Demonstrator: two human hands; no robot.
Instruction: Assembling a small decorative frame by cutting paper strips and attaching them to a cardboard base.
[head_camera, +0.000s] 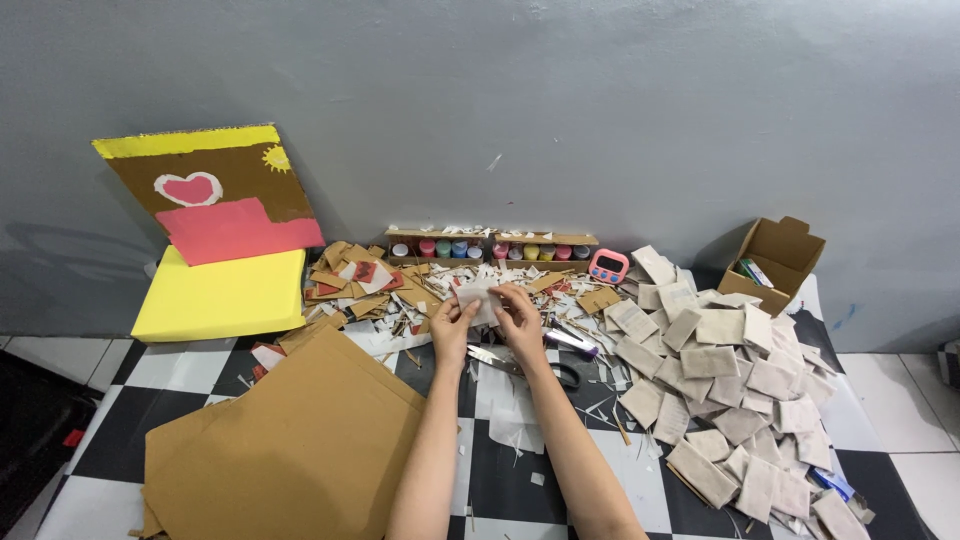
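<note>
My left hand (453, 326) and my right hand (521, 318) are both raised over the floor and pinch a small pale paper piece (478, 297) between their fingertips, one hand on each side. Below the hands lie scissors with black handles (545, 368) on white paper scraps. A heap of brown and white cardboard offcuts (385, 285) spreads just beyond the hands.
A large pile of grey-beige cardboard squares (725, 390) lies right. Big brown cardboard sheets (290, 440) lie left. A yellow box and painted board (215, 235) lean at the wall, beside paint pots (490, 249), a pink timer (608, 265) and an open carton (775, 262).
</note>
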